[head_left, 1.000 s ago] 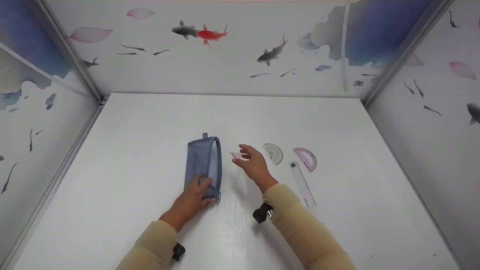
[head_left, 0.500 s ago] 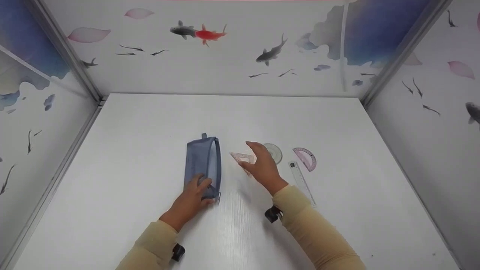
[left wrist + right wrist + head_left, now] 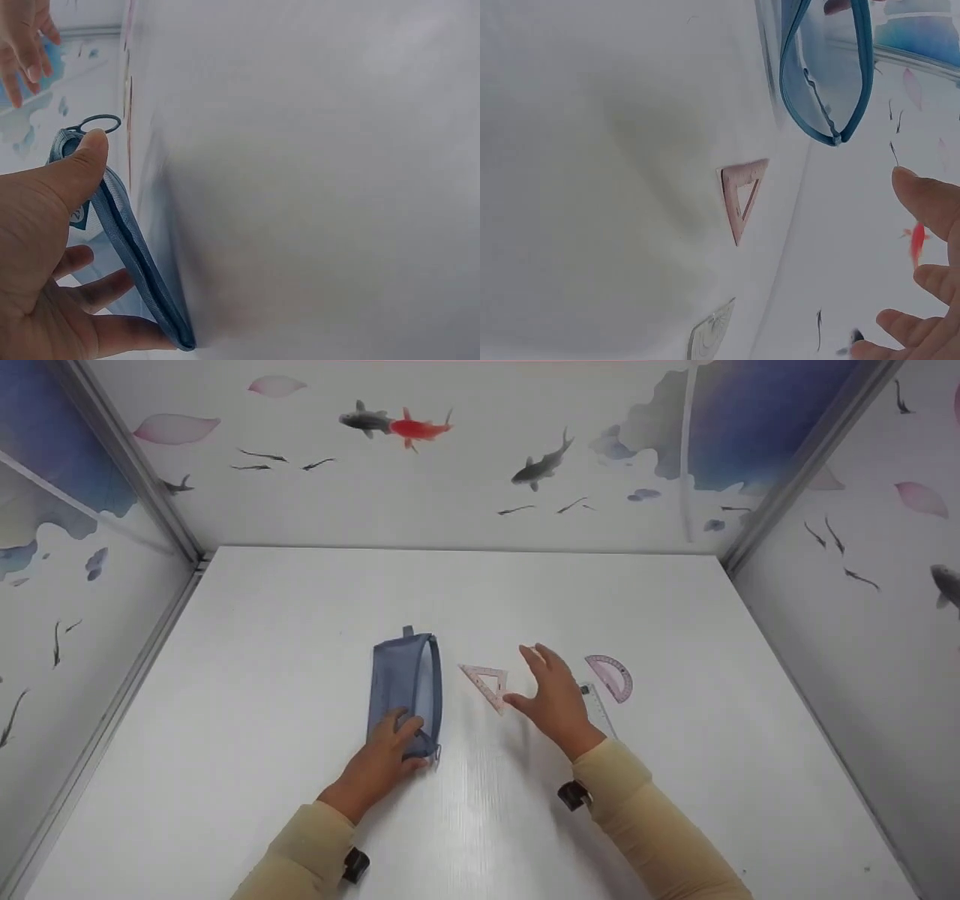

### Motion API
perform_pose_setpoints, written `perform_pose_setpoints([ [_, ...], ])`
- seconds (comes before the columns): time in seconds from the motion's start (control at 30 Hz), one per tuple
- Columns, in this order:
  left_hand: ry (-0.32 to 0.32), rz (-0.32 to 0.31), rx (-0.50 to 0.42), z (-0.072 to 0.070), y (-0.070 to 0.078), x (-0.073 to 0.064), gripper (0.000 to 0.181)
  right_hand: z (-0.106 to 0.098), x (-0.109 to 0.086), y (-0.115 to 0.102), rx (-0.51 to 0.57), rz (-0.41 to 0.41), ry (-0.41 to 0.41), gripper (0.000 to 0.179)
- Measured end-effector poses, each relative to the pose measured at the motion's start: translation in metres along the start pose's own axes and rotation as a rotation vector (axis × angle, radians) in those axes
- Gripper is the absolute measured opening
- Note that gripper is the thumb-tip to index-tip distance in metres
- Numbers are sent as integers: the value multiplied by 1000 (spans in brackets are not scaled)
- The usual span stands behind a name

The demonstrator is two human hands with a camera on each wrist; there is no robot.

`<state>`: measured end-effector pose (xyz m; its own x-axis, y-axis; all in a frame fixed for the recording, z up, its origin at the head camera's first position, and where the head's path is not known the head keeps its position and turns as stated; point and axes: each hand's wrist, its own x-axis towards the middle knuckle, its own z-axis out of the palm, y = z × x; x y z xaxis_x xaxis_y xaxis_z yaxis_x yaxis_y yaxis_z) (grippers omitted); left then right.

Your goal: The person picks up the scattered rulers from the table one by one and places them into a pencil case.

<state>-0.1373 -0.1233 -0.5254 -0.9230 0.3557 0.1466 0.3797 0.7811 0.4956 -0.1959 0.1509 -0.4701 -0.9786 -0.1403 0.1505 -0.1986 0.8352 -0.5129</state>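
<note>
While my left hand [image 3: 379, 757] holds the near end of the blue pouch [image 3: 394, 682], thumb by the zip ring and fingers over its side, the pouch's mouth gapes toward my right hand [image 3: 555, 701]. My right fingers are spread and pinch nothing. Just past my right thumb, toward the pouch, the pink triangle [image 3: 731, 193] lies flat on the white table [image 3: 300, 600]. The clear protractor [image 3: 711, 334] is near my right fingers; I can't tell if I touch it. The clear ruler [image 3: 598, 711] pokes out from behind my right hand, and the pink protractor [image 3: 622, 672] lies on that side too. Far past my fingers stands a wall [image 3: 450, 495] with painted fish [image 3: 420, 429].

I think this is the picking-up step, with the pouch held ready. Next seems to call for a gentle pinch on one thin piece's edge.
</note>
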Motion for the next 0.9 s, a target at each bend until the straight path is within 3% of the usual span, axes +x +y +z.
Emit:
perform_pose_setpoints([
  [0.3, -13, -8, -1, -2, 1, 0, 57, -13, -11, 16, -175, 3, 16, 84],
  [0.67, -27, -22, 15, -3, 2, 1, 57, -23, -20, 31, -237, 15, 42, 87],
  [0.9, -55, -66, -15, -3, 2, 2, 58, -30, -22, 46, -232, 52, 20, 89],
])
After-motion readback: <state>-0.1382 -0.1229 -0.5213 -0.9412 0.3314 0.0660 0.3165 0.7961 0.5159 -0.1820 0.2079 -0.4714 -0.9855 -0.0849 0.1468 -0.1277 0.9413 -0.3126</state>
